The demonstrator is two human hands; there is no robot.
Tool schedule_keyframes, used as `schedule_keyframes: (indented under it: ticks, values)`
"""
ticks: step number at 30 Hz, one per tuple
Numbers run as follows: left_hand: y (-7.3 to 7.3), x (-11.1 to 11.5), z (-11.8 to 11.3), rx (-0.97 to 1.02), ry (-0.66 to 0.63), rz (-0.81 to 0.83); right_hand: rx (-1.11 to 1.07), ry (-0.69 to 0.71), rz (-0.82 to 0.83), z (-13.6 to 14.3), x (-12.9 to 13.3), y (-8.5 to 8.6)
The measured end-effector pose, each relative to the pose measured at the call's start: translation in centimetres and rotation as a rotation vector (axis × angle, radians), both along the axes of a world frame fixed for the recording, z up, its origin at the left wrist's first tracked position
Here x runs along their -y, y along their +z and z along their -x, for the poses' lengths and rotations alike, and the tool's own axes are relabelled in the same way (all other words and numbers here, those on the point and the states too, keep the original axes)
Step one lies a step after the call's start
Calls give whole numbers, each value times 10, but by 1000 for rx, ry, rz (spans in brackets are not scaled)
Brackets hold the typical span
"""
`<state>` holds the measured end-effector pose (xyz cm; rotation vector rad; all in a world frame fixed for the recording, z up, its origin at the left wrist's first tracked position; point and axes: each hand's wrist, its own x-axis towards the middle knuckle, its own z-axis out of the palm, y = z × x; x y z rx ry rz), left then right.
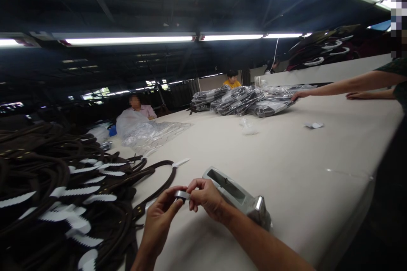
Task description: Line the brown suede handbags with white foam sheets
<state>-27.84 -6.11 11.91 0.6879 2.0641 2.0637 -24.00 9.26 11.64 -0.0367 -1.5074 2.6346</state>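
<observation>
My left fingers (176,208) and right fingers (194,192) are pinching a roll (181,194) near the gray box (249,204), the surface (286,156) lying under it, lights (133,41) shining above.

1 small pale roll (182,194), dark inside, held

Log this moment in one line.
left hand: holds small ring-like item | right hand: fingertips at its edge | nearby: grey device on table

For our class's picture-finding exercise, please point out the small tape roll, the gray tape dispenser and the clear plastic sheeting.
Small tape roll (182,194), head view: its pale outer band.
Gray tape dispenser (249,204), head view: casing beside the recess.
Clear plastic sheeting (143,130), head view: its crumpled middle.
</observation>
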Motion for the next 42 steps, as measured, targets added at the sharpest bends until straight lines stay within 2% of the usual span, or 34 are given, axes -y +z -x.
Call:
schedule_keyframes:
  ticks: [8,15,23,38,42]
  values:
    - [-5,1,2,218,-3,-237,-40,105,42,-9,-4,15]
    - [4,2,-2,310,-20,-283,-37,124,113,-10,-4,13]
    - [9,1,-4,313,-6,-259,-53,133,108,-9,-4,12]
    - [2,7,0,227,5,-106,2,91,98,-12,-2,16]
    - [6,6,-3,261,3,-127,-1,91,82,-11,0,15]
